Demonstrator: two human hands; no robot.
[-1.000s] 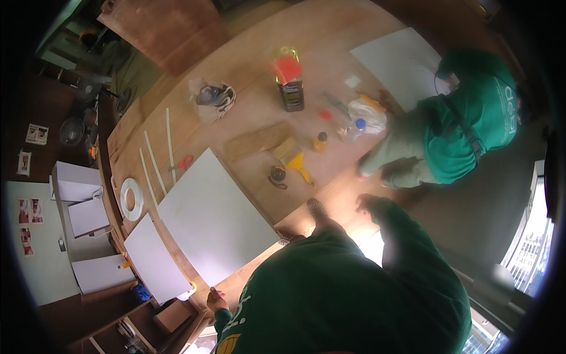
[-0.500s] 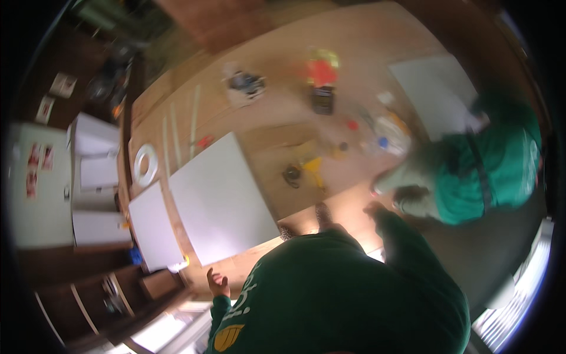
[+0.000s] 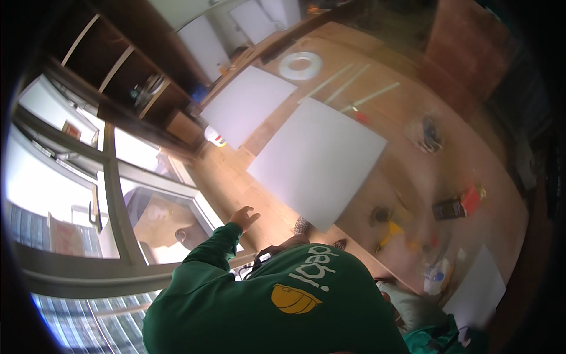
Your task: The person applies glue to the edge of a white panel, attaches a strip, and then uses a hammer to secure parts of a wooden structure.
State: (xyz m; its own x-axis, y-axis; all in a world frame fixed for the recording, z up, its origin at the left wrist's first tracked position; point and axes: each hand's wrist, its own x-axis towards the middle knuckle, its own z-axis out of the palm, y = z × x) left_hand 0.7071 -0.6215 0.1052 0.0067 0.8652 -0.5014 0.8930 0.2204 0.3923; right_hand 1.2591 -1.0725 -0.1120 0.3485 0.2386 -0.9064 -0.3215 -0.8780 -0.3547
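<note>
My left hand, bare with its fingers apart, hangs over the wooden floor beside the glazed door and holds nothing. My right hand does not show; my torso covers that side. Closest in front of me lies a large white panel, one corner near my patterned shoe. A second white panel lies just beyond it to the left, with a white tub by its near corner. Right of the large panel are a dark round object and a yellow tool-like piece, both blurred.
A co-worker in green is at the lower right beside another white panel. A dark can, a white ring-shaped roll and pale strips lie on the floor. Windows and a shelf unit stand left.
My view has swung left, bringing the windows into sight and shifting the co-worker to the lower right. My left hand now reaches out farther; my right hand has gone out of sight.
</note>
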